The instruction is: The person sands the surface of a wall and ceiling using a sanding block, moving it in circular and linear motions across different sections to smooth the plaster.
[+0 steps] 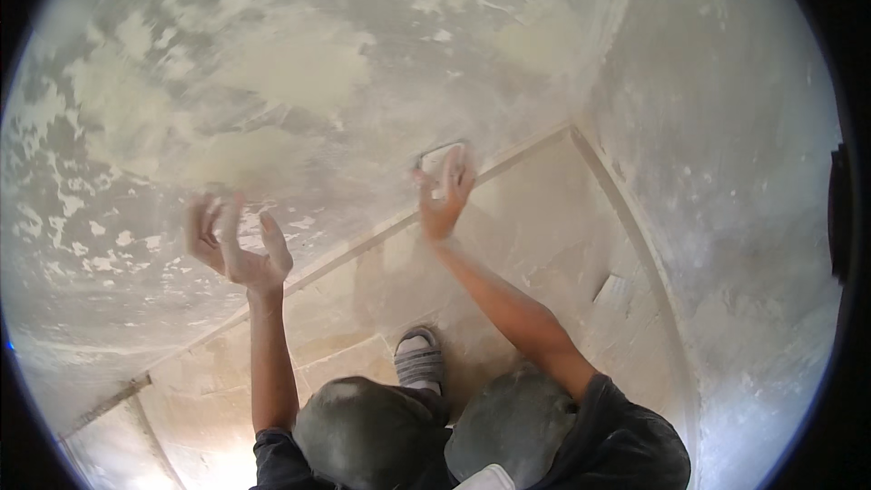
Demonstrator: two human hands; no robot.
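My left hand (pixel 245 252) is raised before the patchy plastered wall (pixel 292 68), fingers apart and curled, holding nothing. White dust coats that hand. Farther right, my right hand (pixel 446 207) presses a pale, flat, roughly rectangular pad (pixel 435 158) to the wall, low down near the floor line. The pad has a dark upper edge; motion blur and my fingers hide part of it, and its material is unclear. Uneven pale patches lie over the greyer coat of the wall.
A second plastered wall (pixel 735 184) meets the first in a corner on the right. Below runs a dusty tiled floor (pixel 531 231) with a small pale scrap (pixel 612 288). My bent knees (pixel 371 429) and a striped slipper (pixel 420 361) are close beneath my arms.
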